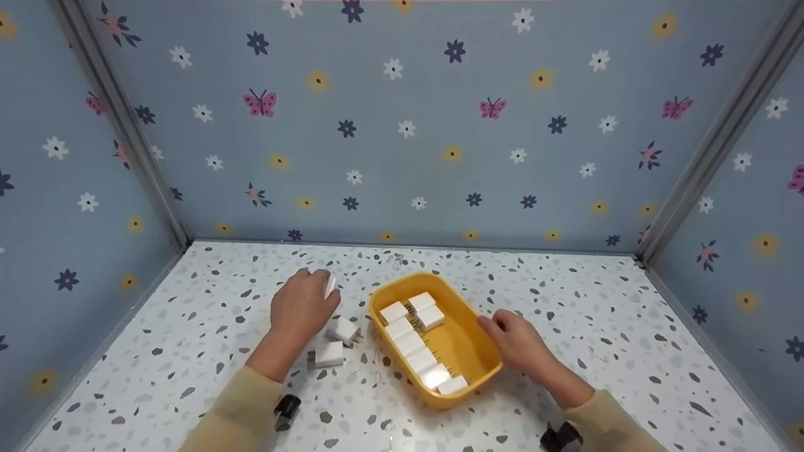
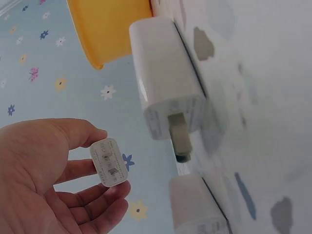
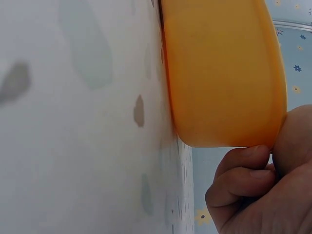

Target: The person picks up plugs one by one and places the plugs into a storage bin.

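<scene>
My left hand [image 1: 300,307] pinches a white plug-in charger [image 2: 109,162] between thumb and fingers, left of the yellow bin; the left wrist view shows the small print on its end face. On the right, my right hand [image 1: 516,342] grips the rim of the yellow bin [image 1: 468,301], thumb at the top and curled fingers against the outer wall [image 3: 224,78]. Several white chargers [image 1: 408,342] lie inside, most in a row along the left wall, prongs pointing right. Two loose chargers, one [image 1: 344,330] nearer the bin and another [image 1: 329,355], lie on the table by my left wrist.
The speckled white table [image 1: 251,414] is closed in by blue flowered panels [image 1: 402,125] at the back and both sides. Grey metal posts [image 1: 710,138] stand at the back corners. A dark wrist strap [image 1: 287,407] shows at my left sleeve.
</scene>
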Tool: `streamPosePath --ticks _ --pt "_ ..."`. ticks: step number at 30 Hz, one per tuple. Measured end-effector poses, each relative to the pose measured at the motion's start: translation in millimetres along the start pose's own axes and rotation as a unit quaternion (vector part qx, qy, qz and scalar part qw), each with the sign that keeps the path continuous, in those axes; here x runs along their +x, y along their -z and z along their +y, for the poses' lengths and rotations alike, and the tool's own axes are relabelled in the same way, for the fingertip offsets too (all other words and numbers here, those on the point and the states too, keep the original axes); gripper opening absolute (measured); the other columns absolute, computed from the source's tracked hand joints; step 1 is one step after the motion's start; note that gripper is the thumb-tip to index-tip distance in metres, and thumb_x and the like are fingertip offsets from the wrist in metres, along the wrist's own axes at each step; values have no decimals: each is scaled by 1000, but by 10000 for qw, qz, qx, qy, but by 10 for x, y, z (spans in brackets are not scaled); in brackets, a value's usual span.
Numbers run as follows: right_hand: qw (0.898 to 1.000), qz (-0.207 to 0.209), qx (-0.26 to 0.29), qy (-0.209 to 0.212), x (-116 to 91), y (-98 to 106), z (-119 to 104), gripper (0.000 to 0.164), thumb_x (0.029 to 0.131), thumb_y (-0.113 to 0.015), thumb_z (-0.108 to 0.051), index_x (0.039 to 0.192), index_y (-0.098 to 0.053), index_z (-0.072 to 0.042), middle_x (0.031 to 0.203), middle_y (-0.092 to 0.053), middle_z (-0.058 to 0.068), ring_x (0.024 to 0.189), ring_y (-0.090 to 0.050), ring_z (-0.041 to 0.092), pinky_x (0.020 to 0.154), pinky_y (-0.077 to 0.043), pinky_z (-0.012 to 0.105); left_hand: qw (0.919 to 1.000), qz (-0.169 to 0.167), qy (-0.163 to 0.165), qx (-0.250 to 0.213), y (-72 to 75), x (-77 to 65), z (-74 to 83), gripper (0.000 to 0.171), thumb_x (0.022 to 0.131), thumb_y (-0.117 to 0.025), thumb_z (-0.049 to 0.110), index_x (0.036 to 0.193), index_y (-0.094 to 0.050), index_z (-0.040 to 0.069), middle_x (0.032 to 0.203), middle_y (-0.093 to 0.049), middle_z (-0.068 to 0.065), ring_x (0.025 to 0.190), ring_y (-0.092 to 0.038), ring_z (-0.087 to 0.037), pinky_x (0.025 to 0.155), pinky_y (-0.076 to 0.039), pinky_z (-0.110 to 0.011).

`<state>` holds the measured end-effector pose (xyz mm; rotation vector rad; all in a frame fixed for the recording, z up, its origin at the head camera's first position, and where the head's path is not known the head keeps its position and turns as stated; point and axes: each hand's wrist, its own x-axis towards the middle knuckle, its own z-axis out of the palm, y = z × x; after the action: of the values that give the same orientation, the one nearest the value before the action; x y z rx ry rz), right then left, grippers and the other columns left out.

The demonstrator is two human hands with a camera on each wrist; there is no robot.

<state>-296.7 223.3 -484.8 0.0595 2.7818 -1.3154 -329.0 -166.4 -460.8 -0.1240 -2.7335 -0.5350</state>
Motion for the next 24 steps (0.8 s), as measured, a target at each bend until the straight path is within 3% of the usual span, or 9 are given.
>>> streamPosePath --ticks 9,17,24 --pt "10000 -32 23 4 13 -2 12 34 116 -62 -36 96 -64 -9 85 -60 8 79 -57 22 64 -47 30 9978 548 -363 -128 -2 -18 152 43 103 -77 29 139 -75 5 116 -73 -18 101 -72 -35 81 -66 -53" --pt "10000 -29 18 66 10 4 19 34 116 -62 -35 95 -64 -9 84 -59 8 77 -57 22 64 -47 30 9888 1131 -860 -448 -37 -49 241 37 100 -83 24 132 -79 6 105 -70 -13 84 -67 -27 69 -65 -47" --pt "9999 40 -21 122 12 -3 13 35 116 -63 -36 93 -63 -10 82 -58 7 74 -56 21 61 -45 29 9801 1426 -1204 -682 -17 -58 369 37 99 -84 21 131 -80 5 101 -69 -11 79 -64 -25 63 -62 -43"
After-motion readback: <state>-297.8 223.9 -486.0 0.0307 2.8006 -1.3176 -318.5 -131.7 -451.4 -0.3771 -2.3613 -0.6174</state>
